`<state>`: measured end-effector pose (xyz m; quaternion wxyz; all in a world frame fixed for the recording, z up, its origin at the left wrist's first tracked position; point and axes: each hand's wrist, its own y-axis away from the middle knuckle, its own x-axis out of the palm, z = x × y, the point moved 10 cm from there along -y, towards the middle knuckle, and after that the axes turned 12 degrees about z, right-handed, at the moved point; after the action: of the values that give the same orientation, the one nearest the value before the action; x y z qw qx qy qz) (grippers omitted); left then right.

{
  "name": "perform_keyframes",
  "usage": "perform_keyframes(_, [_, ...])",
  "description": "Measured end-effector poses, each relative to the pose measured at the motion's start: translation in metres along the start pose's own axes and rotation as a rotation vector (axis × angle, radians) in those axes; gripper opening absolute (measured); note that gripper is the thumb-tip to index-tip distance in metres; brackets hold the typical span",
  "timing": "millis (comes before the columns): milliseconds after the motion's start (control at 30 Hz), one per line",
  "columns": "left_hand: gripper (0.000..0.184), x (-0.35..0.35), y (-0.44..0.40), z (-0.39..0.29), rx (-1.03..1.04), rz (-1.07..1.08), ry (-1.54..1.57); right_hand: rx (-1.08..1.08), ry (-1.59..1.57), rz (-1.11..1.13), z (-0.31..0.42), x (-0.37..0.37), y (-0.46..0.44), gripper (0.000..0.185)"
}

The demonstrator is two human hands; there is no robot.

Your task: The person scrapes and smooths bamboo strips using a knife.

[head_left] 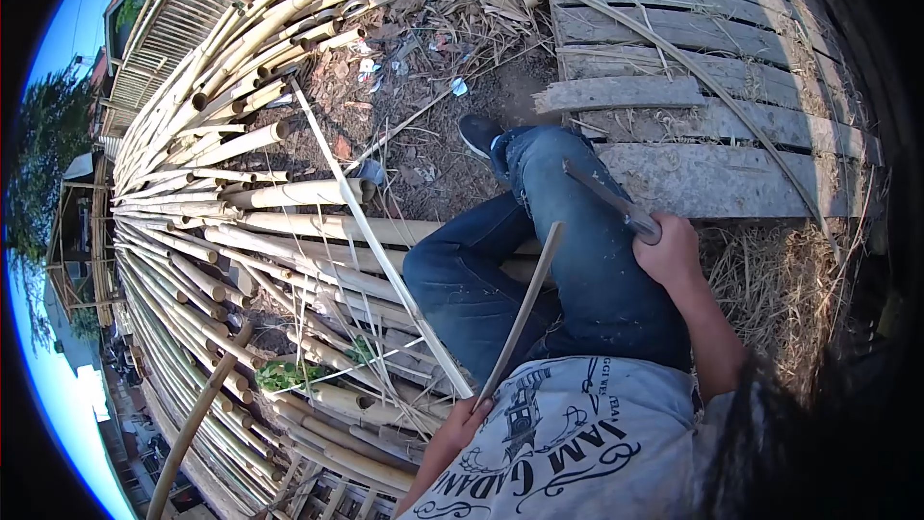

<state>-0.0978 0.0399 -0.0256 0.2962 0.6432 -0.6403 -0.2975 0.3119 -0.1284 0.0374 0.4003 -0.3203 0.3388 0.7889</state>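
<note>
My right hand (669,250) is wrapped round the handle of a knife (608,195), its dark blade lying over my jeans-clad thigh and pointing up and left. At my waist, my left hand (460,430) is closed on the lower end of a bamboo strip (526,313), whose other end rises between my legs. A longer pale bamboo strip (371,241) runs from the ground at upper left down to just beside that hand. Whether the hand holds this longer strip too, I cannot tell. Knife and held strip are apart.
Many bamboo poles (303,195) are stacked on the left, fanning toward my legs. A wooden plank platform (712,173) is at upper right, with a loose board (621,93) and a long thin strip (707,85) on it. Shavings and litter cover the ground. Another pole (197,424) stands at lower left.
</note>
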Motion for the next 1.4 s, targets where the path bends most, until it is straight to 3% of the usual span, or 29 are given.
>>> perform_keyframes(133, [0.038,-0.011,-0.056,-0.072,0.122,0.030,-0.066,-0.059,-0.044,-0.097,0.002,-0.008,0.008,0.018])
perform_keyframes(200, [0.047,0.006,-0.091,-0.101,0.277,0.222,0.171,-0.068,-0.054,-0.086,0.002,-0.010,0.011,0.018])
perform_keyframes(367, [0.047,0.037,-0.129,-0.164,0.197,0.478,0.242,-0.112,-0.020,-0.041,0.003,-0.016,0.015,0.020])
perform_keyframes(467, [0.051,0.050,-0.139,-0.167,0.102,0.573,0.283,-0.091,0.089,0.031,0.006,-0.016,0.009,0.024])
perform_keyframes(833, [0.046,0.044,-0.107,-0.144,0.058,0.479,0.308,0.083,0.092,0.119,0.000,-0.003,-0.003,0.021])
perform_keyframes(1400, [0.049,0.028,-0.063,-0.085,0.150,0.315,0.221,-0.010,0.237,0.101,0.018,-0.001,0.000,0.022])
